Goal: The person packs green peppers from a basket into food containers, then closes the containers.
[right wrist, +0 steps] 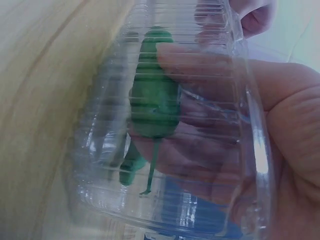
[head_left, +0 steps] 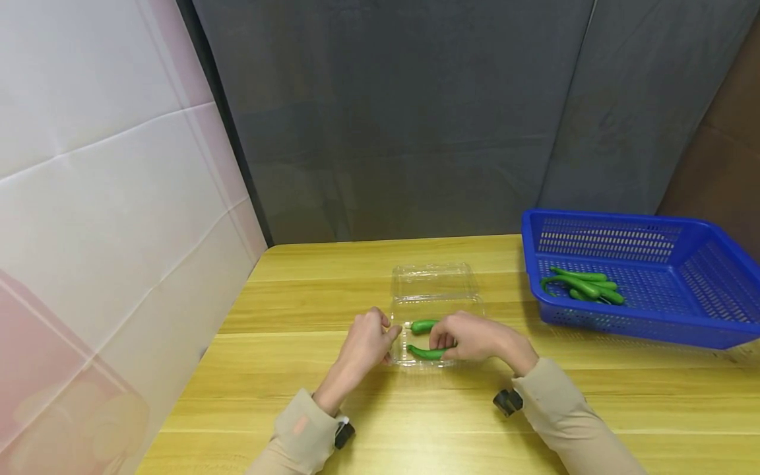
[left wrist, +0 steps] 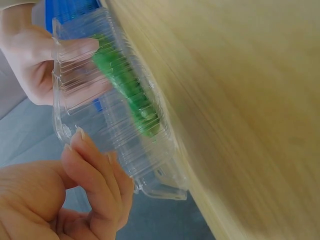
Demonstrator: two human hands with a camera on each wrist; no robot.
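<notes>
A clear plastic clamshell box (head_left: 436, 307) stands on the table with its lid tipped back. Inside it lie two green chili peppers, a far one (head_left: 423, 326) and a near one (head_left: 424, 353). My right hand (head_left: 477, 335) reaches into the box and pinches the near pepper (right wrist: 155, 95) between thumb and fingers, seen through the ribbed wall in the right wrist view. My left hand (head_left: 365, 343) holds the box's left edge, its curled fingertips (left wrist: 80, 135) at the rim. The left hand's exact contact is partly hidden.
A blue perforated basket (head_left: 629, 320) with several green peppers (head_left: 584, 285) stands at the right on the wooden table (head_left: 285, 290). A grey curtain (head_left: 380, 119) hangs behind the table, and a pale panel (head_left: 119, 165) borders its left side.
</notes>
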